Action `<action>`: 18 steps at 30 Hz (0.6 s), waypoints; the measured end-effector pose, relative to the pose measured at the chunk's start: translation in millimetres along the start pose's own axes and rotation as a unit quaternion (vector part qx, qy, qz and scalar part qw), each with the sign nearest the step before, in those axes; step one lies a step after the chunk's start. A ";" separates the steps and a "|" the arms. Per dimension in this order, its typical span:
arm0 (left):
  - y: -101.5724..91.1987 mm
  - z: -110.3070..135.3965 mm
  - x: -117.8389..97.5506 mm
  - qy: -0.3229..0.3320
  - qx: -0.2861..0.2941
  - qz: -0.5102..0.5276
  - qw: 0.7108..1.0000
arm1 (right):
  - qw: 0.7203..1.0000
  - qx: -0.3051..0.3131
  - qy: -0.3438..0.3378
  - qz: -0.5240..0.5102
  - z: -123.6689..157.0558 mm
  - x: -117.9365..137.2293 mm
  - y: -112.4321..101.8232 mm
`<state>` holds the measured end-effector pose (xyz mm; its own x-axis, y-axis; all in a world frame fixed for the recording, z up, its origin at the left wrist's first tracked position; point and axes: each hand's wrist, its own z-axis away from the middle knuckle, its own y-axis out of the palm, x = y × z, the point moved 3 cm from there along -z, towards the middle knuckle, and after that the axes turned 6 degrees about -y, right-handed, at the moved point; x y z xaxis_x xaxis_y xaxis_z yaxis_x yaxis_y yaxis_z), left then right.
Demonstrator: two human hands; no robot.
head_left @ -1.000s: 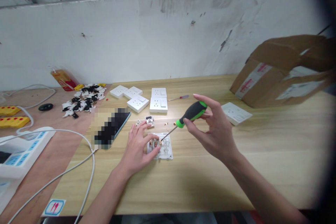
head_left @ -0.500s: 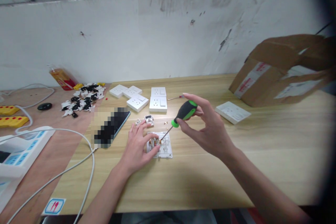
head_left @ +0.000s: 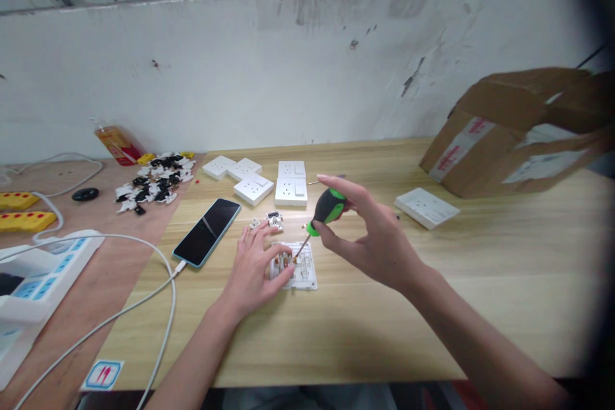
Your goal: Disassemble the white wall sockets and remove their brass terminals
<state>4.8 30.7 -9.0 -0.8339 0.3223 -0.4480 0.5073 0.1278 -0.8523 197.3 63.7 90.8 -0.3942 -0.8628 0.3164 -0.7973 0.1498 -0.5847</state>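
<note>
My right hand (head_left: 372, 234) holds a black-and-green screwdriver (head_left: 329, 206) by its handle, between thumb and fingers. The shaft slants down to the left, and its tip meets a brass part inside an opened white wall-socket panel (head_left: 305, 272). With thumb and index finger bent over that panel, my left hand (head_left: 254, 269) grips its inner parts and steadies it on the table. The other left fingers reach toward small white-and-metal switch parts (head_left: 275, 220) just behind the panel. My left fingers hide part of the panel's left side.
Several white wall sockets (head_left: 291, 192) lie at the back, and another socket (head_left: 426, 207) sits at the right. A cardboard box (head_left: 504, 134) stands back right. On the left are a phone (head_left: 206, 234) with a white cable, a pile of black-and-white parts (head_left: 156, 182) and a bottle (head_left: 116, 144).
The screwdriver handle and my right hand have shifted a little left, so the shaft stands steeper. My left hand stays on the panel. The view has moved slightly.
</note>
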 end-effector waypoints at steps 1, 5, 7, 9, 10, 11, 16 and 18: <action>-0.4 0.0 0.2 0.001 -0.001 0.000 1.000 | 1.000 0.001 -0.003 0.000 -0.3 0.4 0.1; 0.7 0.5 0.5 0.002 0.001 0.001 1.000 | 1.000 0.004 -0.013 0.003 -1.2 2.0 0.7; 2.9 0.4 -0.8 0.001 0.003 0.000 1.000 | 1.000 0.004 -0.018 0.006 -1.7 2.9 0.9; 3.9 -0.3 -2.0 0.001 0.005 -0.001 1.000 | 1.000 0.005 -0.022 0.007 -2.0 3.5 1.0; 3.0 -0.9 -1.8 0.003 0.008 -0.001 1.000 | 1.000 0.006 -0.022 0.007 -2.2 3.6 1.0; 0.5 -1.6 -0.2 0.005 0.011 -0.004 1.000 | 1.000 0.007 -0.020 0.007 -2.3 3.5 0.9; -39.3 -0.9 43.7 -0.122 -0.101 -0.134 0.978 | 1.000 0.018 -0.012 -0.007 -2.4 1.3 1.0; -55.3 4.9 70.1 -0.215 -0.139 -0.214 0.943 | 1.000 0.022 -0.010 -0.011 -2.6 0.2 1.4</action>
<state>-82.8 41.7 5.3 -0.9556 -0.2179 -0.1982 0.0917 0.4195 -0.9031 195.0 65.1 92.0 -0.3675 -0.8752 0.3146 -0.7840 0.1096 -0.6110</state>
